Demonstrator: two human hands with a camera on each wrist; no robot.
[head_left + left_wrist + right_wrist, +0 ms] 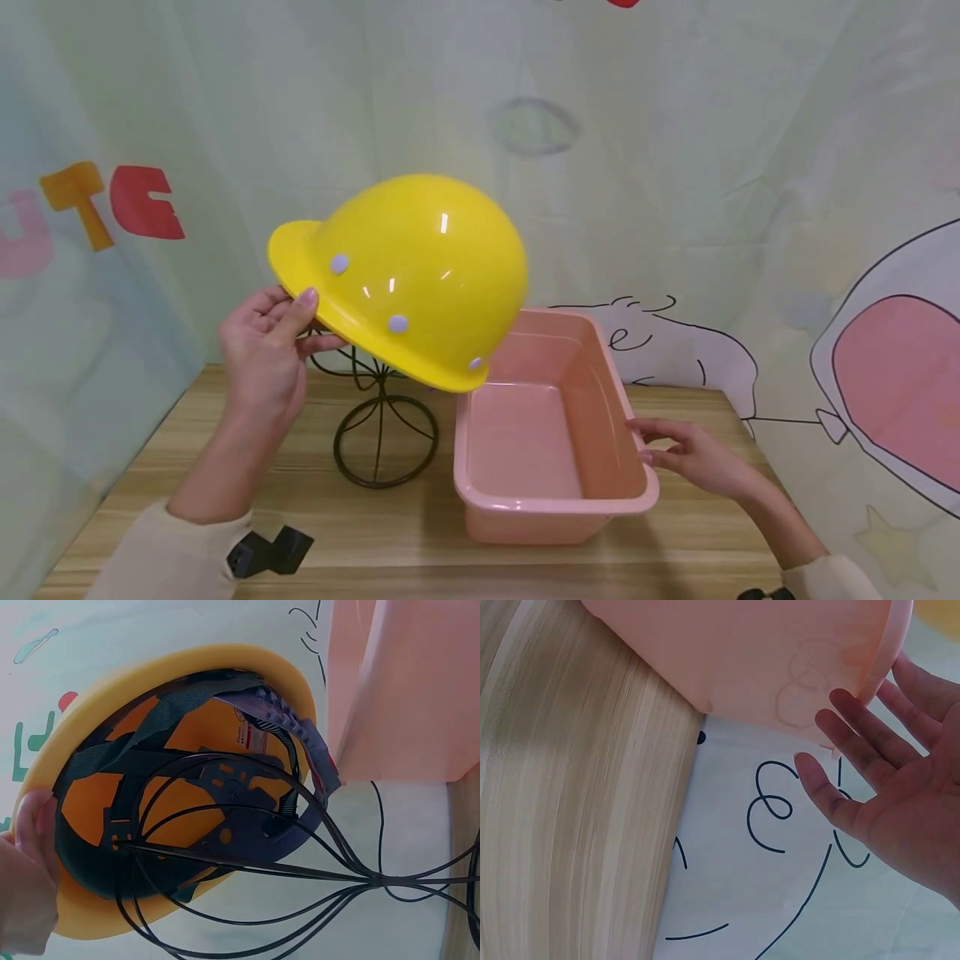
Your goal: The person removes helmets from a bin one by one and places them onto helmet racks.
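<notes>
My left hand [266, 342] grips the brim of a glossy yellow hard hat [427, 258], thumb on top and fingers beneath. The hat is tilted above a black wire stand [384, 442]. In the left wrist view, dark straps and a purple headband [277, 712] line its inside. The stand's wire loops [315, 877] overlap the hat's opening; whether they touch is unclear. My right hand [693, 454] touches the right rim of a pink plastic tub [555, 505]. Its fingers [862, 742] are spread and mostly straight in the right wrist view.
Tub and stand stand side by side on a wood-grain table [285, 517]. A pale printed curtain [660, 192] hangs behind the table and along its sides. The hard hat hides part of the tub's left back rim.
</notes>
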